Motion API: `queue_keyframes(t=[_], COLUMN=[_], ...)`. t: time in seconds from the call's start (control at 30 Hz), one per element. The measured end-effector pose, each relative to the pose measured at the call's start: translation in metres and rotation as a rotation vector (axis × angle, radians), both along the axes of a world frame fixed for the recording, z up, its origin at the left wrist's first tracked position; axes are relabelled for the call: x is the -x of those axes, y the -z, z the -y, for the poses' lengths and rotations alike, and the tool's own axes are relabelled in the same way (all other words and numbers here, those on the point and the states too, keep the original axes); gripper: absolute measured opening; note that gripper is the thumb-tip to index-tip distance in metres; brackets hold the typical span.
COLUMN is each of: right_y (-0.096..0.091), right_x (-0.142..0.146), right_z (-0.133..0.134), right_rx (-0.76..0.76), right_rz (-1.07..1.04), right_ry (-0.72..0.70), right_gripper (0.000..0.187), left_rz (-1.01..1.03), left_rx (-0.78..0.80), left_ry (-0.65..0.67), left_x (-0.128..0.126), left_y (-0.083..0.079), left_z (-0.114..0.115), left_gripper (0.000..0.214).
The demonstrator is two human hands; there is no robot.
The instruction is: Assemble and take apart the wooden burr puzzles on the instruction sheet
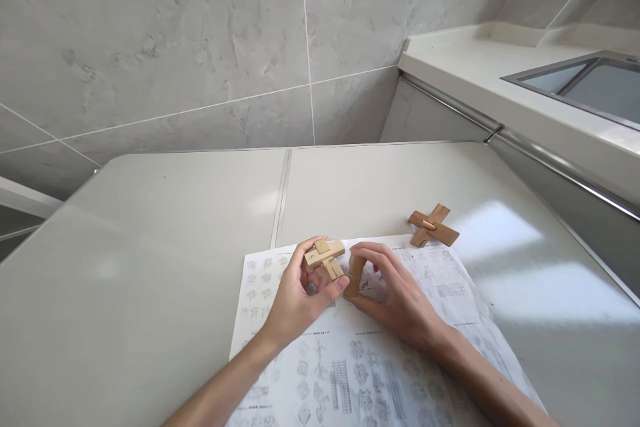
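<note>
My left hand (300, 293) is closed round a pale wooden puzzle assembly (325, 257) of crossed notched bars, held just above a printed instruction sheet (360, 360). My right hand (395, 290) pinches a single darker wooden bar (354, 275), upright and close against the assembly. Both hands meet over the sheet's upper middle. A finished brown wooden cross puzzle (433, 225) lies on the table beyond the sheet's top right corner, clear of both hands.
The sheet lies on a light grey table (150, 247) with a seam down its middle. Grey tiled wall behind. At the right runs a white counter (500, 80) with a steel sink (590, 83), separated from the table by a gap.
</note>
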State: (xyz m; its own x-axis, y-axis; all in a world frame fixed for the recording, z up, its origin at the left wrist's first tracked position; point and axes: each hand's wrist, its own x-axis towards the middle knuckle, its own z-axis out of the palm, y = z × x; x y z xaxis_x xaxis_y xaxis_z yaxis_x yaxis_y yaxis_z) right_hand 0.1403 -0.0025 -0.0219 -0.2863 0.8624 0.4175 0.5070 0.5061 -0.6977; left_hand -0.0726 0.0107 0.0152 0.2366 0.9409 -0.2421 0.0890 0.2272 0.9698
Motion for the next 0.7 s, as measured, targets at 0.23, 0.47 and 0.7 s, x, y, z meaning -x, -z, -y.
queue_keyframes(t=[0.23, 0.47, 0.7], right_y=[-0.0004, -0.0017, -0.0054], right_x=[0.0011, 0.0010, -0.0023], right_z=[0.0046, 0.0041, -0.0009], right_rx=[-0.171, -0.213, -0.190], right_rz=[-0.029, 0.013, -0.087], right_ry=[0.017, 0.008, 0.113], right_gripper=[0.058, 0.056, 0.061], left_rz=[-0.044, -0.037, -0.070], left_rx=[-0.059, -0.104, -0.072], left_ry=[0.110, 0.163, 0.083], left_x=[-0.0003, -0.0005, -0.0004], left_y=[0.0022, 0.0036, 0.0016], left_z=[0.0015, 0.0001, 0.0016], left_gripper=[0.067, 0.063, 0.070])
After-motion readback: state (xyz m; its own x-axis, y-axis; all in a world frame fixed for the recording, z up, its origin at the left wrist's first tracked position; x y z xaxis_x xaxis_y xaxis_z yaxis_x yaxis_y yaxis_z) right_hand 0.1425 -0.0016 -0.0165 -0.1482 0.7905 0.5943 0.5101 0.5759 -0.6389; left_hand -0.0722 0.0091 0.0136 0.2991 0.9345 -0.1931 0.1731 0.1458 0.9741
